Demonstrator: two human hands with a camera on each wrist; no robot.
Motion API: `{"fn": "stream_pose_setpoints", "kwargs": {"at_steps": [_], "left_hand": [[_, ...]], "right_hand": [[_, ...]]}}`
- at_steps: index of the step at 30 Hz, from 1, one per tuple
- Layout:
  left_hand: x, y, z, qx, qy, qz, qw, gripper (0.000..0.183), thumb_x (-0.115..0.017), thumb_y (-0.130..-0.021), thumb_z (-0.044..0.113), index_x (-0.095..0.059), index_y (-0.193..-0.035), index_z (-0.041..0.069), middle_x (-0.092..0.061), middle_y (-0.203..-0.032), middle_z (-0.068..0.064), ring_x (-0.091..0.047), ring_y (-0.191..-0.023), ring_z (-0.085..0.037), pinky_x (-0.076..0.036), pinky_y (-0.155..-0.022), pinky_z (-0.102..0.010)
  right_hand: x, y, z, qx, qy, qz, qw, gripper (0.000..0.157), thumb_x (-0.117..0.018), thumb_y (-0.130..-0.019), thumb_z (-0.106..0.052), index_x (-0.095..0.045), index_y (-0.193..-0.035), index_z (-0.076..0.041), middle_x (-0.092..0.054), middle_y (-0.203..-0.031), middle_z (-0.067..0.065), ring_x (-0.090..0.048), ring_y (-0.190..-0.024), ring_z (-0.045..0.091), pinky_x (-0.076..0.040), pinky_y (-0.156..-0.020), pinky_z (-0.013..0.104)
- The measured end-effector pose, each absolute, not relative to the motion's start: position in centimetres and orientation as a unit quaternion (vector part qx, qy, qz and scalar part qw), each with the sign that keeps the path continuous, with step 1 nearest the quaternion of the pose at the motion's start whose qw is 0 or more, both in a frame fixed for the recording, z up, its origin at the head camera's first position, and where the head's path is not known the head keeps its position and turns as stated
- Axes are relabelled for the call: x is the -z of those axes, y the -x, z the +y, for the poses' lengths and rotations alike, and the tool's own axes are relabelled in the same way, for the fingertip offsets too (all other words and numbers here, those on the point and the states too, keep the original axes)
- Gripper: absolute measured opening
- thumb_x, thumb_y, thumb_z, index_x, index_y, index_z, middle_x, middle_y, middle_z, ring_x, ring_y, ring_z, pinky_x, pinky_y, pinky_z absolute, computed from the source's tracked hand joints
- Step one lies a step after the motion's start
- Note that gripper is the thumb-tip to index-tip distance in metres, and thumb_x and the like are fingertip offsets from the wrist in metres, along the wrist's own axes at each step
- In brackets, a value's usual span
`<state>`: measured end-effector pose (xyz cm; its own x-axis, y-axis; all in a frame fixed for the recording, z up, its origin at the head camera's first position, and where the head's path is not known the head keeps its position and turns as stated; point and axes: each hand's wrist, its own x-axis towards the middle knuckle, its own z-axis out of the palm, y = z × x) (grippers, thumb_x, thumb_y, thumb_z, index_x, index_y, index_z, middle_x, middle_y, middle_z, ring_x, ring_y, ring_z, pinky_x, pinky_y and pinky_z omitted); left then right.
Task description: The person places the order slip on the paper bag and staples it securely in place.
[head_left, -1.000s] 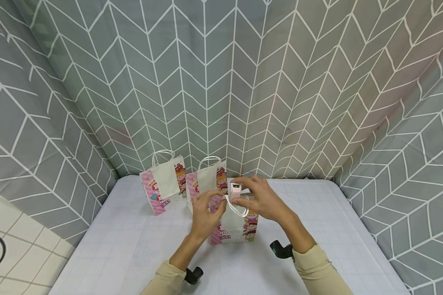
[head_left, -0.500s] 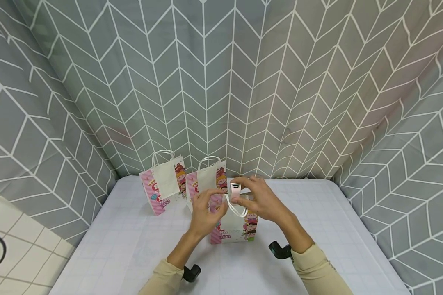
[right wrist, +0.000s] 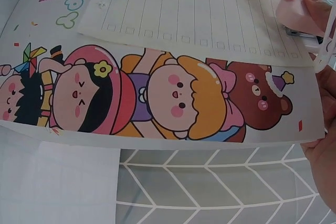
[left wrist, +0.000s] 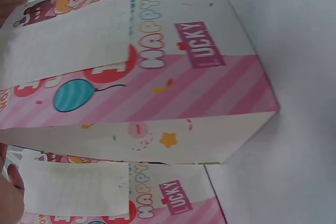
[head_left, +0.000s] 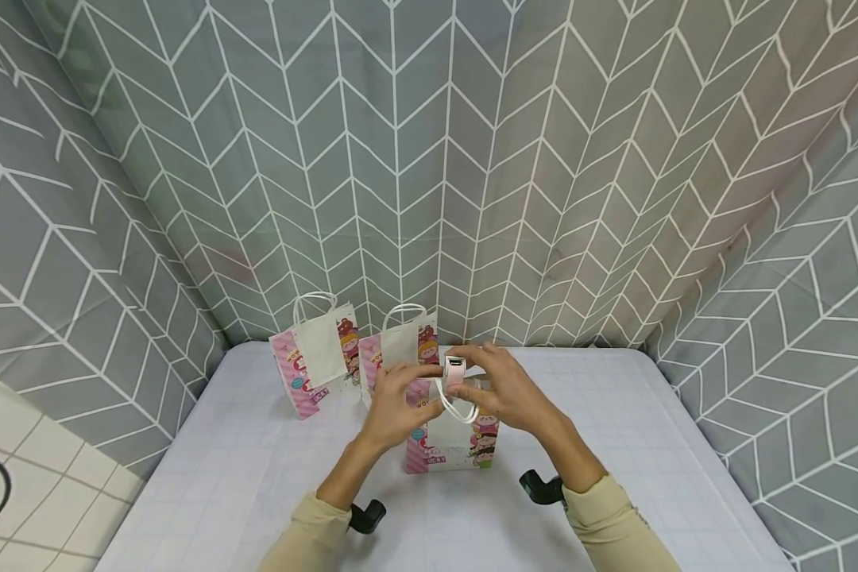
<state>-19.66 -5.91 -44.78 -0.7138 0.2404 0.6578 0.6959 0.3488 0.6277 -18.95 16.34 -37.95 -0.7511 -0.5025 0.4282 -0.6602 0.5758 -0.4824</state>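
Observation:
A paper gift bag (head_left: 418, 457), pink-striped and printed with cartoon children, stands in front of me. Its white looped handles (head_left: 466, 416) hang forward over its front. A lined checklist sheet (right wrist: 194, 14) lies against the front of the bag. My left hand (head_left: 395, 403) pinches the bag's top edge at the left, thumb in front. At the same edge, my right hand (head_left: 506, 391) grips a small pale pink stapler (head_left: 455, 371) between thumb and fingers. In the right wrist view the stapler (right wrist: 299, 17) sits at the sheet's top end, its metal part showing.
Two matching gift bags stand behind to the left, one at far left (head_left: 296, 389) and one in the middle (head_left: 372, 349), each with a white sheet on its front. A white-covered table (head_left: 257, 477) lies below. Patterned grey curtains (head_left: 415, 159) hang around it.
The left hand has shifted slightly right along the bag's top edge, closer to the stapler, and its forearm has turned outward a little. The right hand has barely moved.

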Motion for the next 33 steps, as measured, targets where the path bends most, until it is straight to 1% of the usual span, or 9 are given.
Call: {"fn": "stream_pose_setpoints", "kwargs": {"at_steps": [2, 3, 7, 9, 10, 16, 18, 26, 33], "left_hand": [[44.61, 19.76, -5.9, 0.485, 0.299, -0.789, 0.23, 0.044, -0.085, -0.076, 0.025, -0.073, -0.118, 0.021, -0.073, -0.111, 0.008, -0.058, -0.107, -0.016, -0.026, -0.1, -0.054], [44.54, 19.81, -5.89, 0.485, 0.3, -0.789, 0.228, 0.044, -0.085, -0.076, 0.024, -0.073, -0.118, 0.021, -0.074, -0.111, 0.007, -0.058, -0.106, -0.015, -0.027, -0.1, -0.055], [44.47, 19.88, -5.9, 0.484, 0.298, -0.792, 0.222, 0.044, -0.085, -0.074, 0.022, -0.073, -0.117, 0.021, -0.074, -0.109, 0.009, -0.056, -0.102, -0.014, -0.026, -0.099, -0.054], [44.42, 19.85, -5.89, 0.486, 0.295, -0.793, 0.218, 0.044, -0.085, -0.074, 0.022, -0.073, -0.116, 0.021, -0.074, -0.109, 0.009, -0.055, -0.101, -0.013, -0.026, -0.1, -0.053], [44.4, 19.82, -5.89, 0.487, 0.294, -0.794, 0.215, 0.044, -0.085, -0.074, 0.022, -0.073, -0.116, 0.021, -0.073, -0.109, 0.009, -0.055, -0.1, -0.013, -0.026, -0.1, -0.053], [44.27, 19.87, -5.89, 0.482, 0.289, -0.801, 0.206, 0.041, -0.085, -0.076, 0.025, -0.073, -0.115, 0.021, -0.073, -0.11, 0.009, -0.053, -0.099, -0.014, -0.025, -0.099, -0.049], [44.25, 19.88, -5.87, 0.478, 0.291, -0.802, 0.208, 0.041, -0.085, -0.076, 0.026, -0.074, -0.115, 0.021, -0.073, -0.11, 0.009, -0.053, -0.098, -0.014, -0.026, -0.098, -0.048], [44.33, 19.86, -5.8, 0.472, 0.297, -0.799, 0.226, 0.041, -0.085, -0.075, 0.025, -0.074, -0.114, 0.022, -0.074, -0.111, 0.008, -0.052, -0.096, -0.013, -0.027, -0.092, -0.047], [44.26, 19.86, -5.85, 0.482, 0.29, -0.801, 0.208, 0.043, -0.084, -0.076, 0.027, -0.072, -0.117, 0.022, -0.072, -0.112, 0.011, -0.053, -0.101, -0.012, -0.026, -0.098, -0.049]], "right_hand": [[37.92, 18.92, 16.38, -0.325, -0.324, -0.881, 0.115, 0.053, -0.075, -0.089, -0.042, -0.059, -0.136, -0.025, -0.067, -0.113, -0.004, -0.059, -0.11, 0.021, -0.043, -0.103, 0.054], [37.93, 18.93, 16.39, -0.327, -0.32, -0.882, 0.11, 0.053, -0.075, -0.089, -0.043, -0.059, -0.136, -0.025, -0.066, -0.113, -0.003, -0.059, -0.11, 0.021, -0.043, -0.102, 0.055], [37.91, 18.94, 16.48, -0.327, -0.309, -0.888, 0.09, 0.055, -0.076, -0.087, -0.047, -0.06, -0.135, -0.024, -0.062, -0.114, -0.003, -0.058, -0.11, 0.017, -0.047, -0.097, 0.049], [37.85, 18.9, 16.55, -0.321, -0.309, -0.891, 0.085, 0.055, -0.076, -0.087, -0.048, -0.061, -0.133, -0.022, -0.061, -0.115, -0.003, -0.057, -0.109, 0.017, -0.05, -0.087, 0.044], [37.83, 18.9, 16.6, -0.318, -0.312, -0.891, 0.084, 0.054, -0.076, -0.088, -0.046, -0.062, -0.133, -0.02, -0.062, -0.115, -0.002, -0.057, -0.108, 0.018, -0.05, -0.085, 0.043], [37.87, 19.04, 16.71, -0.301, -0.325, -0.893, 0.083, 0.043, -0.075, -0.089, -0.035, -0.065, -0.126, -0.016, -0.064, -0.117, 0.0, -0.06, -0.109, 0.023, -0.049, -0.086, 0.043], [37.95, 19.06, 16.73, -0.302, -0.327, -0.892, 0.084, 0.041, -0.075, -0.089, -0.034, -0.065, -0.126, -0.017, -0.065, -0.118, -0.001, -0.06, -0.109, 0.021, -0.05, -0.087, 0.042], [38.29, 18.95, 16.78, -0.319, -0.33, -0.885, 0.082, 0.044, -0.074, -0.091, -0.033, -0.064, -0.129, -0.016, -0.063, -0.116, 0.001, -0.063, -0.109, 0.028, -0.055, -0.081, 0.037], [38.47, 19.08, 16.8, -0.314, -0.337, -0.882, 0.1, 0.038, -0.074, -0.09, -0.035, -0.065, -0.124, -0.018, -0.064, -0.116, -0.001, -0.063, -0.109, 0.024, -0.053, -0.084, 0.041]]}}
